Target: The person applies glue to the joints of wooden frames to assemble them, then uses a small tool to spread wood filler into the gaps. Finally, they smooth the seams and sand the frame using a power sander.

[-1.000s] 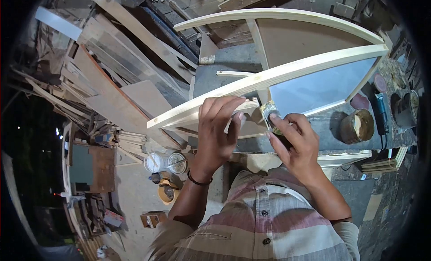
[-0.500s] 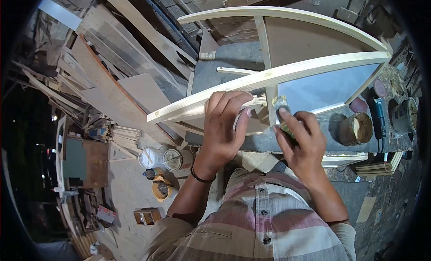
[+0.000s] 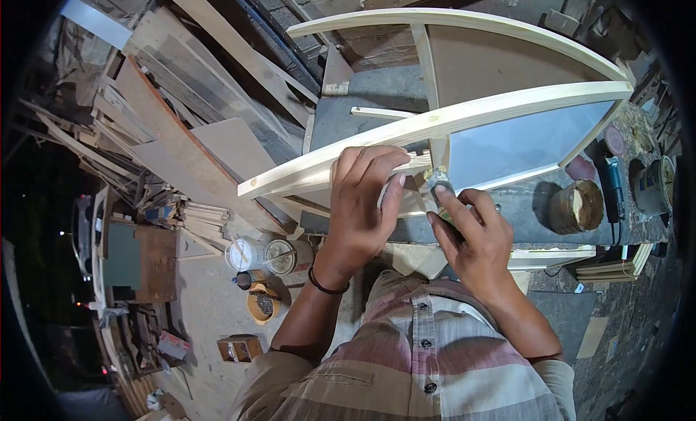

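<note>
A wooden frame with a long curved front rail lies across the workbench, part of it backed by a pale blue-white panel. My left hand is at its left part, fingers curled over and thumb below, closed around a rail of the frame; the exact contact is partly hidden. In my right hand is a small paintbrush with a metal ferrule and yellowish bristles. Its bristles are at the short crosspiece of the frame, and my fingers cover most of the handle.
Right of my right hand stands a stained brown tub. Beyond it are a teal power tool and a grey can. Boards lean at the left. Buckets and a yellow bowl stand on the floor.
My right hand has moved slightly left with the paintbrush, bringing its bristles against the crosspiece. My left hand stays in place.
</note>
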